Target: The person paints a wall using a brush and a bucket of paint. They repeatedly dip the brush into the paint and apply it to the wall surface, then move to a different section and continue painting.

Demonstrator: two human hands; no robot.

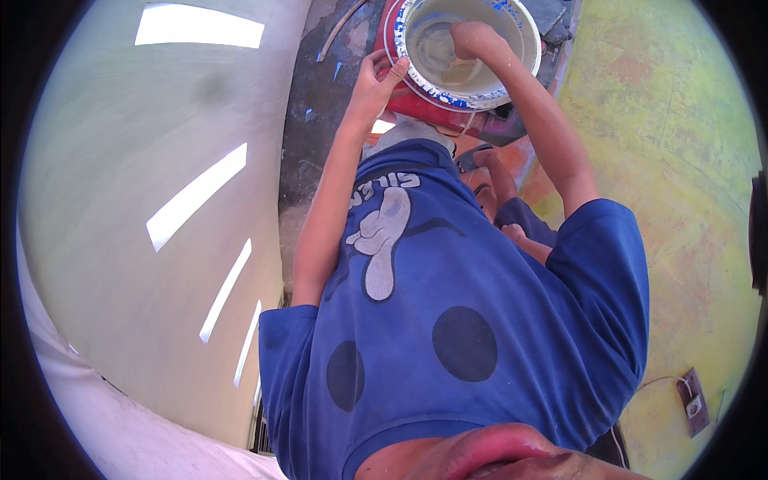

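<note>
My left hand grips the near-left rim of a white plastic bucket, thumb over the edge. Blue and white paint spatters mark the rim, and a thin wire handle runs around the outside. Down inside the bucket, my right hand is closed, its fingers mostly turned out of sight. Below it a flat, tan brush-like tool shows against the pale bottom of the bucket. Its handle is hidden by the hand, and its exact kind cannot be made out.
Under the bucket is a red surface. A thin stick lies on the dark, paint-marked floor. Another person's sandalled foot is close by on the right. A large pale surface fills the left; a yellow-green wall carries a socket.
</note>
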